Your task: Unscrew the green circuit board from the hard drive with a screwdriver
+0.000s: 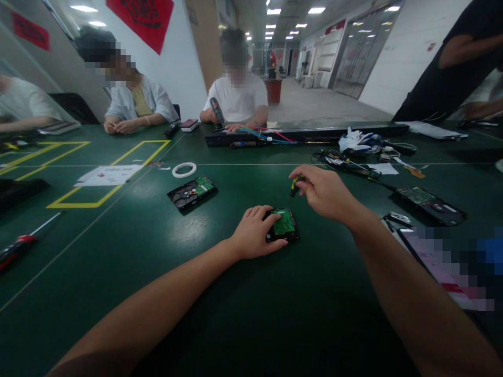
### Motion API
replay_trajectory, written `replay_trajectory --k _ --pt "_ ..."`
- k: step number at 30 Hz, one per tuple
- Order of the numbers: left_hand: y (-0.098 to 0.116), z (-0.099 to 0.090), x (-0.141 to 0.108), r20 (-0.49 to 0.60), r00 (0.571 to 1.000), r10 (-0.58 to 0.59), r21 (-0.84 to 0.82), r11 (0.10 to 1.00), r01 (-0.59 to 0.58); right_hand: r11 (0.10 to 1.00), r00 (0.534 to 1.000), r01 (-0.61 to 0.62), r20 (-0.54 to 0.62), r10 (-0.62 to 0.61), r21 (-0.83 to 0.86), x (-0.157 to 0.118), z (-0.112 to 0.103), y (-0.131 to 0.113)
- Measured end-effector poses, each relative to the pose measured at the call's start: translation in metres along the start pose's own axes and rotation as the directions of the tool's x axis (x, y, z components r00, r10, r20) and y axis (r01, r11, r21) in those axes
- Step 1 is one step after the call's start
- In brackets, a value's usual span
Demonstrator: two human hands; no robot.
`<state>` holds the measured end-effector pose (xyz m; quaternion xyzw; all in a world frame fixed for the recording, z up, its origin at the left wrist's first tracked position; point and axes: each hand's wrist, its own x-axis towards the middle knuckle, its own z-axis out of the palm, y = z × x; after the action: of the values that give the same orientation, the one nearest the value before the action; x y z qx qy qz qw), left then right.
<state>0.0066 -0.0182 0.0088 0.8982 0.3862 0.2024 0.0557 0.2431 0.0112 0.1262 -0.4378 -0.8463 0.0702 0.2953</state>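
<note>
A hard drive with a green circuit board [284,224] lies on the green table [220,293] in front of me. My left hand [257,233] rests over its left side, fingers spread across the board and thumb along the near edge, holding it. My right hand [320,191] is closed on a small yellow and black screwdriver [295,185], held upright above the drive. The screwdriver's thin shaft points down at the board's far edge; whether its tip touches a screw is too small to tell.
Another hard drive [192,193] and a white tape roll [184,169] lie left; a third drive [429,204] lies right. A red-handled screwdriver [24,242] is far left. Cables and gloves [358,140] lie beyond my right hand. Across the table, a person holds a power tool [216,111].
</note>
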Motion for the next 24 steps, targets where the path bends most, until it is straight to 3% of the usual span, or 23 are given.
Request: replay_trajectory --k 6,15,24 --pt "-0.0023 0.0026 0.0002 0.001 1.000 0.009 0.016 1.000 -0.009 0.999 0.999 0.047 0.015 -0.047 -0.015 0.0004 0.0009 -0.0004" --pt "-0.0016 0.0012 0.0000 0.007 1.000 0.005 0.008 1.000 -0.005 0.999 0.999 -0.026 -0.028 0.025 -0.022 0.0008 0.0031 0.0017" --pt "-0.0012 0.0017 0.0002 0.001 1.000 0.009 0.015 1.000 -0.009 0.993 0.997 0.047 -0.058 -0.054 -0.109 0.0033 0.0032 0.0066"
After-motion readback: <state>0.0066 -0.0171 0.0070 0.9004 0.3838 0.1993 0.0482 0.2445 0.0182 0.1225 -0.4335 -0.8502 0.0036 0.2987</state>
